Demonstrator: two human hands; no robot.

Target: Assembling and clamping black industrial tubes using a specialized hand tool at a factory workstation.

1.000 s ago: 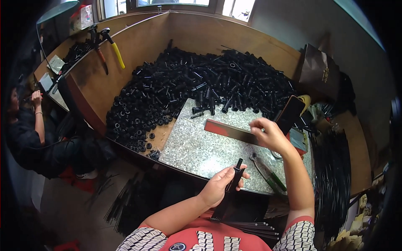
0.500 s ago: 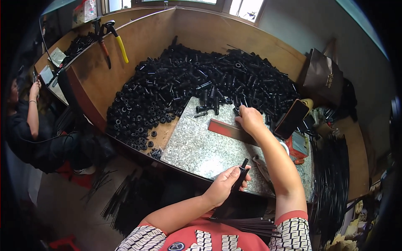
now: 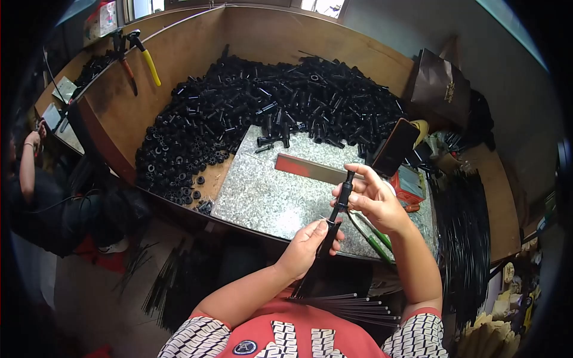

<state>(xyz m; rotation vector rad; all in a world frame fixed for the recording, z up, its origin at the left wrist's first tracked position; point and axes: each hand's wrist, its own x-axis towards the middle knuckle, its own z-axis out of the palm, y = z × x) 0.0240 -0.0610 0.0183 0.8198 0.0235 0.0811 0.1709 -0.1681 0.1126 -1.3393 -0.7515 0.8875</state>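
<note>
Both forearms enter from lower edge, bent inward. Left hand (image 3: 310, 246) curled in closed grip, low. Right hand (image 3: 375, 201) raised just above it, fingers pinched.

Glossy black tube fittings (image 3: 250, 113) heaped on a brown wooden desk (image 3: 179, 65); a speckled grey slab (image 3: 280, 191) carries a red-and-grey bar (image 3: 310, 169). Yellow-handled pliers (image 3: 146, 56), red box (image 3: 409, 182), red shirt with black-and-white patterned sleeves (image 3: 286, 337).

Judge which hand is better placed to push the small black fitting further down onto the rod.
Right, most likely. The right hand already pinches the black fitting at the rod's upper end, while the left hand grips the black rod lower down and seems to steady it.
</note>
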